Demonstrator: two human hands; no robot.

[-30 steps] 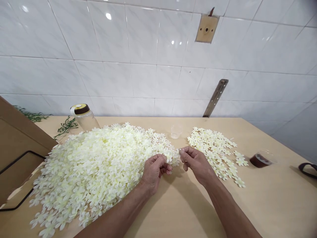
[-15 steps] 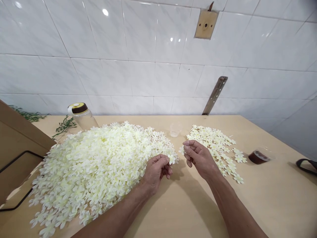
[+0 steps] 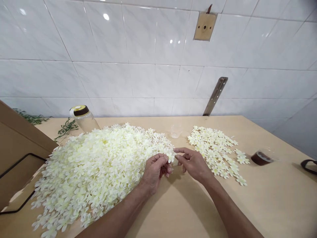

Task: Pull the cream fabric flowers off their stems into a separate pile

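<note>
My left hand (image 3: pixel 155 170) is closed, with a small white artificial flower (image 3: pixel 170 158) pinched between thumb and forefinger. Close beside it on the right, my right hand (image 3: pixel 192 164) has its thumb and forefinger tips at pale petals next to that flower. Whether these petals belong to a second flower is hard to make out. A large heap of cream-white artificial flowers (image 3: pixel 106 165) lies under and left of my left hand. Beyond my right hand, more flowers (image 3: pixel 215 148) are spread in a thinner layer on the table (image 3: pixel 180 211).
A small clear cup (image 3: pixel 176 131) stands between the flower groups. At the right is a clear cup of dark liquid (image 3: pixel 262 157), with a black strap (image 3: pixel 308 165) beyond. A bottle (image 3: pixel 86 120), green stems (image 3: pixel 66 128) and a cardboard box (image 3: pixel 22 148) are at the left.
My right hand has moved left and slightly down, bringing its fingertips to the flower in my left hand. My left hand has stayed nearly still.
</note>
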